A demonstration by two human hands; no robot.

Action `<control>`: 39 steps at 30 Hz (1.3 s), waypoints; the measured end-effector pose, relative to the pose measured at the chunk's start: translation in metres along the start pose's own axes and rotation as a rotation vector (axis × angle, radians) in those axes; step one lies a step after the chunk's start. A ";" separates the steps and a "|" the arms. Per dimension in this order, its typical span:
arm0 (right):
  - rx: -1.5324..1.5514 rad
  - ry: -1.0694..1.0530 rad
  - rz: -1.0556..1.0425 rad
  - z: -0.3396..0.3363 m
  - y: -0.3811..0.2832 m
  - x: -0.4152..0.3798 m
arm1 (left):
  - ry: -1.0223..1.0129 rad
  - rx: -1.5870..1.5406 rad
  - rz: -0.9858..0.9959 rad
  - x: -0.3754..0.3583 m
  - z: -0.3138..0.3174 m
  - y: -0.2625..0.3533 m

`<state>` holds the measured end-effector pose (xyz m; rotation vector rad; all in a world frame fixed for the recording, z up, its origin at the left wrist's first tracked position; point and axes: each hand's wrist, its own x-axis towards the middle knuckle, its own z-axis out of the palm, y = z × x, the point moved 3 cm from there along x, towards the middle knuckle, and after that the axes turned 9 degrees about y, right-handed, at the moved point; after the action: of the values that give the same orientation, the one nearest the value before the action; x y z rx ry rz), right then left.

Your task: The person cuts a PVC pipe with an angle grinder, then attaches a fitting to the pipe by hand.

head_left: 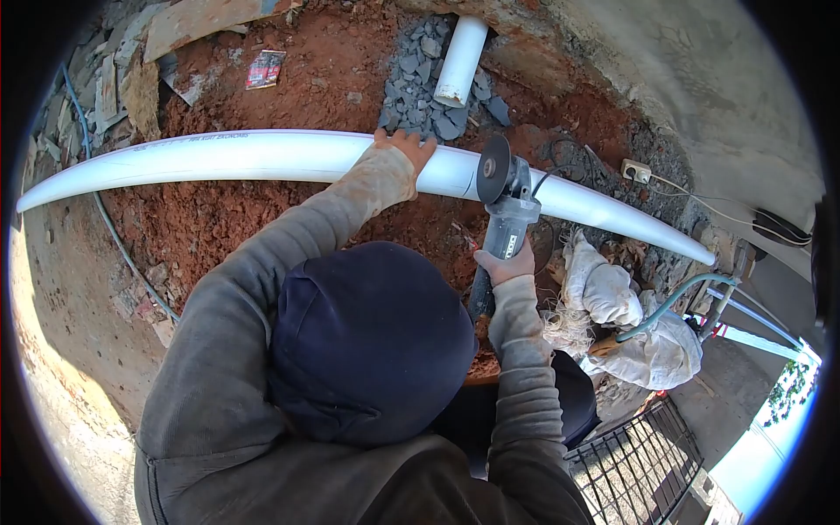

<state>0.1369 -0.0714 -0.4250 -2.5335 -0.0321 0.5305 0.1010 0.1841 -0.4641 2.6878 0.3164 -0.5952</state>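
Observation:
A long white plastic pipe [262,157] lies across the view over the dug soil, looking curved through the lens. My left hand [409,150] grips it from above near the middle, fingers over its far side. In my right hand [512,262] is a grey angle grinder [505,229], held by its body. The grinder's dark cutting disc [495,168] overlaps the pipe to the right of my left hand, beside a dark line on the pipe's surface. My wrapped dark head covering hides part of the ground below.
A shorter white pipe [462,61] sticks out over grey broken stones [420,66] at the back. A power socket [636,171] with a cable rests by the wall. White sacks [604,284], a green hose [674,302] and a metal grate [643,451] are at the right.

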 end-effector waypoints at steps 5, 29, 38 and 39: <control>-0.033 0.004 0.002 0.001 0.002 0.002 | -0.002 -0.002 -0.007 -0.001 -0.001 0.001; -0.045 -0.013 0.030 0.004 -0.005 -0.001 | 0.013 -0.012 0.011 -0.002 -0.001 -0.001; -0.037 0.003 0.055 0.006 0.000 0.001 | 0.016 -0.012 0.016 -0.001 0.001 -0.002; -0.046 0.004 0.046 0.006 -0.002 0.000 | 0.010 -0.009 0.016 -0.001 0.001 -0.001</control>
<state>0.1353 -0.0672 -0.4287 -2.5857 0.0152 0.5487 0.0994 0.1846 -0.4654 2.6829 0.2994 -0.5749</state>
